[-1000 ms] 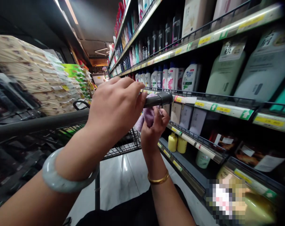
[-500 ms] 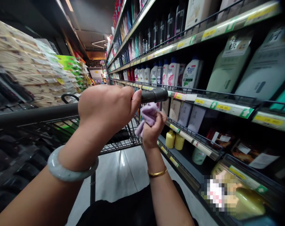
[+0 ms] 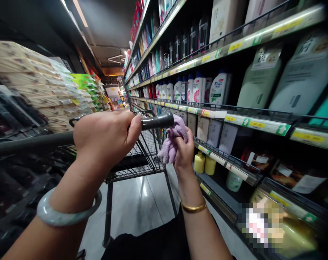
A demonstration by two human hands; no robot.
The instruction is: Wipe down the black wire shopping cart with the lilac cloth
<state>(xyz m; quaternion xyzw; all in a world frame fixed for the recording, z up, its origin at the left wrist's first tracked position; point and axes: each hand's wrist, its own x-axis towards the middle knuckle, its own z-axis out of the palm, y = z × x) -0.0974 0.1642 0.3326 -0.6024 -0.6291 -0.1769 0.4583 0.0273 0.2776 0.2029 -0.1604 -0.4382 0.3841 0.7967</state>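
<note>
My left hand (image 3: pixel 106 135) is wrapped round the dark handle bar (image 3: pixel 157 121) of a wire shopping cart (image 3: pixel 137 159), a pale green bangle on its wrist. My right hand (image 3: pixel 184 151) is closed on a crumpled purple cloth (image 3: pixel 173 141), held just under and against the right end of the handle bar. A gold bangle sits on the right wrist. The cart's basket stretches ahead and to the left of both hands.
Store shelves (image 3: pixel 245 122) full of shampoo bottles (image 3: pixel 218 88) and refill pouches run close along the right. Stacked paper packs (image 3: pixel 31 83) line the left side of the aisle. Glossy pale floor (image 3: pixel 139 206) shows below the cart.
The cart handle and my left hand have shifted left and lower in view. My right hand with the cloth has moved from under the bar to its right end.
</note>
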